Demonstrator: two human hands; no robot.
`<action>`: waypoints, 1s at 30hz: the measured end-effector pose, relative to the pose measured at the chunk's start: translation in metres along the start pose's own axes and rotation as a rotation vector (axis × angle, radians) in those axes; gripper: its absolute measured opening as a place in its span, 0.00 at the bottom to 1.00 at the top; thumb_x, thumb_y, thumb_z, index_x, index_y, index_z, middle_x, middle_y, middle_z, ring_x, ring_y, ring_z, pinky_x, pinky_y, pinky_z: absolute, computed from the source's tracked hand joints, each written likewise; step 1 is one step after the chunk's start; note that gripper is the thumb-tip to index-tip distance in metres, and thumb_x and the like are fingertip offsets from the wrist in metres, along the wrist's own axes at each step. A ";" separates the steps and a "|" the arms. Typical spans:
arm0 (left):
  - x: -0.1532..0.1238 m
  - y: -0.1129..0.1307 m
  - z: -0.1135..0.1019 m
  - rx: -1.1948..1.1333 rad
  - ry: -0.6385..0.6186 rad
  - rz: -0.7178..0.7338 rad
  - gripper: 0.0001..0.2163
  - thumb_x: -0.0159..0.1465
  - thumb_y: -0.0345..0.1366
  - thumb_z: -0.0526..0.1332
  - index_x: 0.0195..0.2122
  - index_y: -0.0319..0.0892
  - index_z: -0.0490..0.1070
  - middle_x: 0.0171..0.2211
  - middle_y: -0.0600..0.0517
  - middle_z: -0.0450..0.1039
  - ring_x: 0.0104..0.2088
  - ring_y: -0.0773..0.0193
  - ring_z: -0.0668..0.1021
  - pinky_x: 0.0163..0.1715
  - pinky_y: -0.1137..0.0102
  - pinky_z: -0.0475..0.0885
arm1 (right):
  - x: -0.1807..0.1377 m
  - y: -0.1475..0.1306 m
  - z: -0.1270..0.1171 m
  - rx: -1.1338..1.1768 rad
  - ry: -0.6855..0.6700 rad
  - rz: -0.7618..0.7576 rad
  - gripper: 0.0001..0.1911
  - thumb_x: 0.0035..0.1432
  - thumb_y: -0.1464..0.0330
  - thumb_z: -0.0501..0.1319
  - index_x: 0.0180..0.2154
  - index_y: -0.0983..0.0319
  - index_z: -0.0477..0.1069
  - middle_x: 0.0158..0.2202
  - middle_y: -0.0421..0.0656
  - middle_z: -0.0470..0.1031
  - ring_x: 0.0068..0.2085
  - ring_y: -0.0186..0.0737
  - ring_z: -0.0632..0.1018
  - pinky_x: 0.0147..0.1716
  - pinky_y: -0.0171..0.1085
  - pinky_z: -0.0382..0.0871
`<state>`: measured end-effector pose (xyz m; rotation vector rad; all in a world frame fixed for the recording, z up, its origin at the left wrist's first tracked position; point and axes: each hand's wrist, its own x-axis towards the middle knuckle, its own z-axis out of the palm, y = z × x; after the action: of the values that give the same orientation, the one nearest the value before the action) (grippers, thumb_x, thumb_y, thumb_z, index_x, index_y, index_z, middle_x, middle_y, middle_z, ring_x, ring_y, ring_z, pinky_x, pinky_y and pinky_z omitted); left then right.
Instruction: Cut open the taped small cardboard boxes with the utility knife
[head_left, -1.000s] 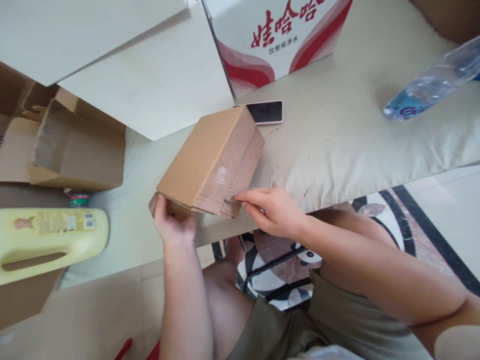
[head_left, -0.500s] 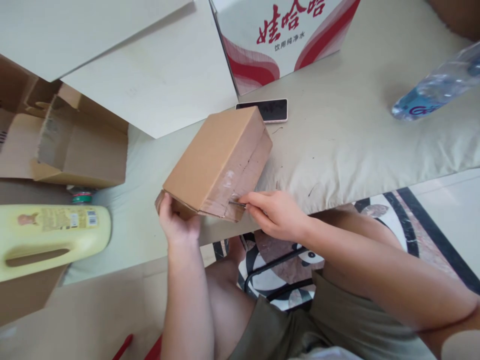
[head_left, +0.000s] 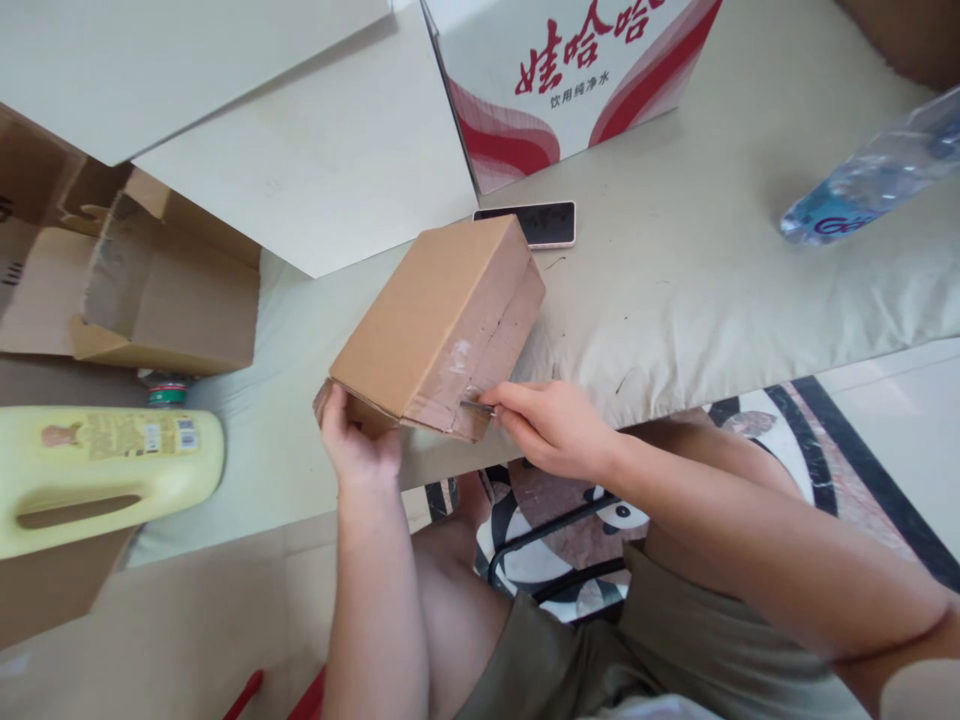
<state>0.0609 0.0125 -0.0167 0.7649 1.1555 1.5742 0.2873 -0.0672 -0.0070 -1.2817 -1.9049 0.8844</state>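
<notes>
A brown cardboard box (head_left: 424, 310) rests tilted on the cloth-covered surface, its taped side facing right. My left hand (head_left: 358, 440) grips the box's near left corner, thumb and fingers around the edge. Pinched in my right hand (head_left: 551, 425) is a thin, dark metal blade-like tool (head_left: 476, 406). Its tip touches the taped side near the lower corner; most of the tool is hidden by my fingers, so its exact kind does not show.
Behind the box lies a phone (head_left: 547, 224), beside a white and red carton (head_left: 570, 90). A yellow jug (head_left: 112, 470) and an open cardboard box (head_left: 172, 290) are at left. A plastic bottle (head_left: 847, 200) lies at right. The cloth surface (head_left: 720, 260) ends near my knees.
The view has shifted very slightly. Both hands keep their hold, and the tool's tip stays at nearly the same spot on the box's taped side.
</notes>
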 end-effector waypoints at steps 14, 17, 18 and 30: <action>0.002 -0.002 -0.001 0.001 0.038 0.054 0.10 0.54 0.42 0.72 0.32 0.45 0.75 0.39 0.55 0.77 0.49 0.59 0.78 0.50 0.67 0.73 | -0.001 0.000 -0.001 0.010 -0.005 0.002 0.16 0.69 0.69 0.49 0.50 0.61 0.72 0.38 0.45 0.83 0.38 0.40 0.82 0.35 0.35 0.69; 0.002 -0.002 -0.002 0.003 0.026 0.053 0.09 0.54 0.42 0.72 0.31 0.45 0.75 0.37 0.55 0.77 0.46 0.60 0.78 0.48 0.68 0.74 | 0.000 0.000 -0.001 0.010 -0.005 0.003 0.16 0.68 0.69 0.49 0.50 0.61 0.72 0.38 0.45 0.83 0.38 0.40 0.82 0.36 0.36 0.69; 0.002 -0.002 -0.002 -0.007 0.023 0.056 0.09 0.54 0.42 0.72 0.31 0.45 0.75 0.37 0.55 0.76 0.45 0.61 0.79 0.48 0.68 0.74 | 0.000 0.000 -0.001 0.010 -0.008 0.002 0.16 0.68 0.69 0.49 0.50 0.61 0.72 0.38 0.45 0.83 0.38 0.41 0.82 0.36 0.36 0.69; 0.000 0.000 0.000 -0.019 -0.006 -0.011 0.12 0.54 0.44 0.71 0.36 0.46 0.77 0.45 0.53 0.79 0.54 0.55 0.78 0.54 0.64 0.74 | 0.000 0.000 0.000 0.009 0.007 -0.008 0.16 0.68 0.68 0.49 0.49 0.62 0.73 0.37 0.45 0.83 0.36 0.39 0.81 0.33 0.35 0.66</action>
<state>0.0609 0.0122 -0.0167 0.7489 1.1370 1.5715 0.2875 -0.0673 -0.0066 -1.2697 -1.8967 0.8827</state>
